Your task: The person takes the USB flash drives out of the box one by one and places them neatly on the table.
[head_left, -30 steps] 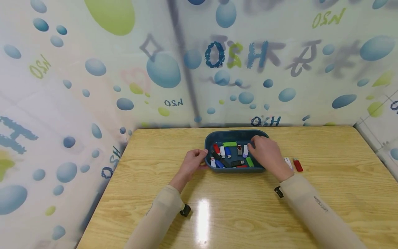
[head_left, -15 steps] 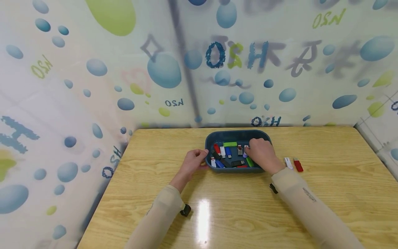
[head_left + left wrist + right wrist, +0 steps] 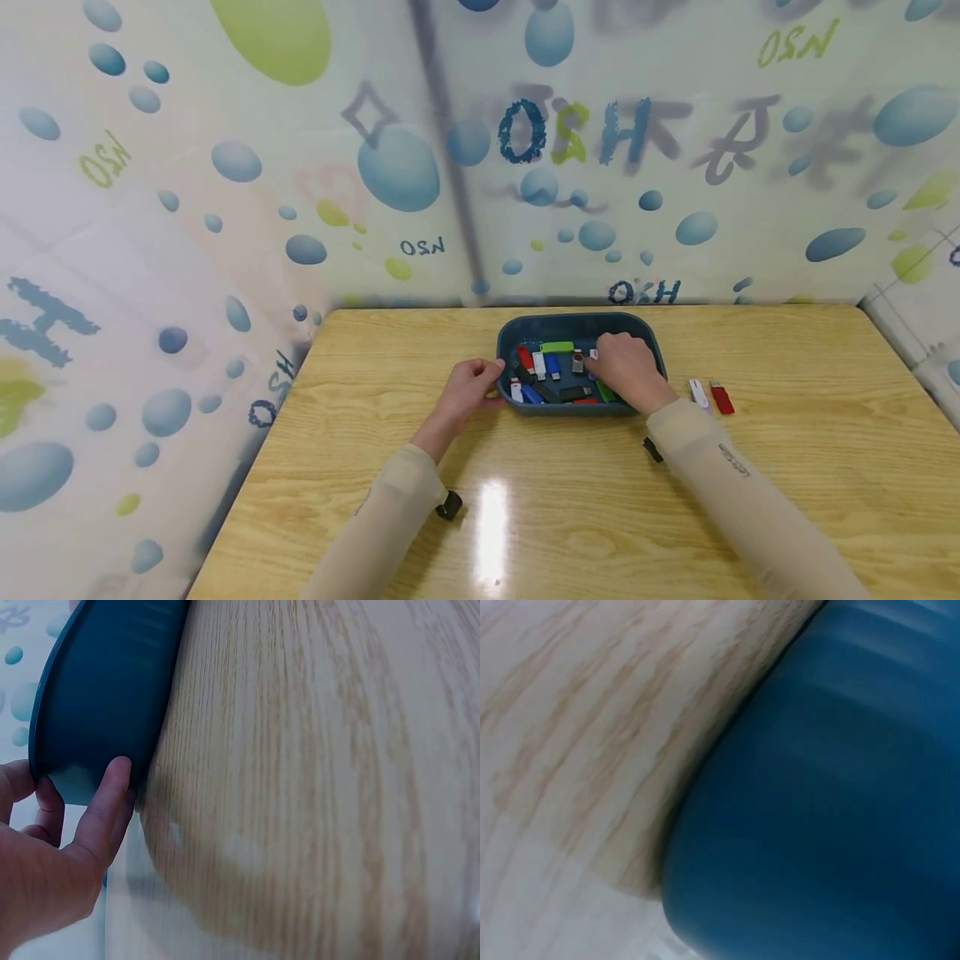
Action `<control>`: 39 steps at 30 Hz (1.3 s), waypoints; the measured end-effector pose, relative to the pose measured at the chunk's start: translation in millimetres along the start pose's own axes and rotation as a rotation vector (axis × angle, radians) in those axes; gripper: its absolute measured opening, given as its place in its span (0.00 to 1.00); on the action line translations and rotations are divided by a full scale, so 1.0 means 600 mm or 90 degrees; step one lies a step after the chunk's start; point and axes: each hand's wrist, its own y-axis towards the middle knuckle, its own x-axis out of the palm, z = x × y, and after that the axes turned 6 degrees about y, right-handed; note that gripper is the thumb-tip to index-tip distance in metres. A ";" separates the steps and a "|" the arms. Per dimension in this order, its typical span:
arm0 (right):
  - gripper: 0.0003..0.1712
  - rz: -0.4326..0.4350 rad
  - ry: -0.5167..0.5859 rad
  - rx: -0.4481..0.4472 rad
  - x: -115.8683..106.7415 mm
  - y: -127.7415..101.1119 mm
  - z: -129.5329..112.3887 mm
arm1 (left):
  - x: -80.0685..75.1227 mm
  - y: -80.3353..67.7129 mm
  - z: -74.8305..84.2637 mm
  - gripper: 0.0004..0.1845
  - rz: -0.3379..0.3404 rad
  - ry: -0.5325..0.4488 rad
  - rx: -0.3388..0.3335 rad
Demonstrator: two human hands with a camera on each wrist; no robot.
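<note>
A dark blue plastic box (image 3: pixel 581 410) stands on the wooden table, with several USB flash drives lying in it. My left hand (image 3: pixel 467 390) holds the box's left end: the thumb is at the rim and the fingers lie against the outer wall, as the left wrist view shows. Inside the box's right part is my right hand (image 3: pixel 628 367), fingertips down at a white USB flash drive (image 3: pixel 594 354), mostly covered by the hand. Just left of these fingertips lies a silver-and-red USB flash drive (image 3: pixel 577 362). Whether the right fingers pinch anything is hidden; the right wrist view shows only box wall and table.
To the right of the box, a white-and-purple USB flash drive (image 3: pixel 699 395) and a red one (image 3: pixel 722 398) lie side by side on the table (image 3: pixel 810 467). A patterned wall (image 3: pixel 480 208) rises directly behind the table's back edge.
My right hand has moved left and down into the box and now covers most of the white flash drive. The left hand keeps its place on the box.
</note>
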 end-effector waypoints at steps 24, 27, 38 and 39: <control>0.19 0.006 0.036 0.017 0.000 -0.001 0.001 | 0.000 0.004 -0.004 0.19 0.003 -0.009 -0.002; 0.19 0.009 0.047 0.021 -0.003 -0.004 0.003 | 0.001 0.005 -0.005 0.19 0.005 -0.008 -0.003; 0.13 0.069 0.082 -0.020 -0.015 -0.018 0.013 | 0.001 0.006 -0.005 0.19 0.008 -0.004 -0.002; 0.13 0.073 0.088 -0.022 -0.016 -0.021 0.014 | 0.001 0.006 -0.005 0.19 0.008 -0.004 -0.002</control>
